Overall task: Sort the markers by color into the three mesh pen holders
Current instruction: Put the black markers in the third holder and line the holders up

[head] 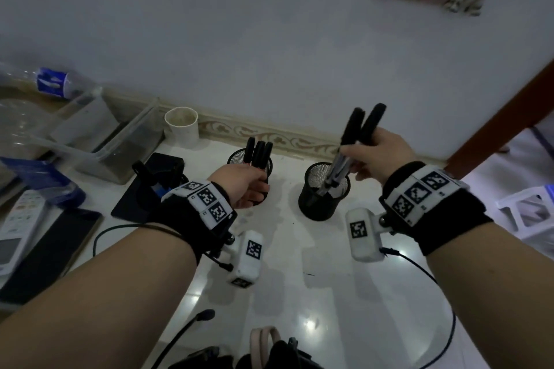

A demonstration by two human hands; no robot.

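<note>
A pale wall with a patterned skirting backs a glossy white bench [299, 293]. Two black mesh holders show: the left holder [232, 159], largely hidden behind the left hand [239, 189], and the right holder [325, 192]; a third is not visible. The right hand [380, 156] has its grip clenched around a bundle of markers [358, 135], long axis steep, lower ends already inside the right holder directly below. The left grip closes on dark markers [259, 153] standing in its holder.

White cup [181, 126] by wall; clear bin [99, 141], phone [51, 252] left.
</note>
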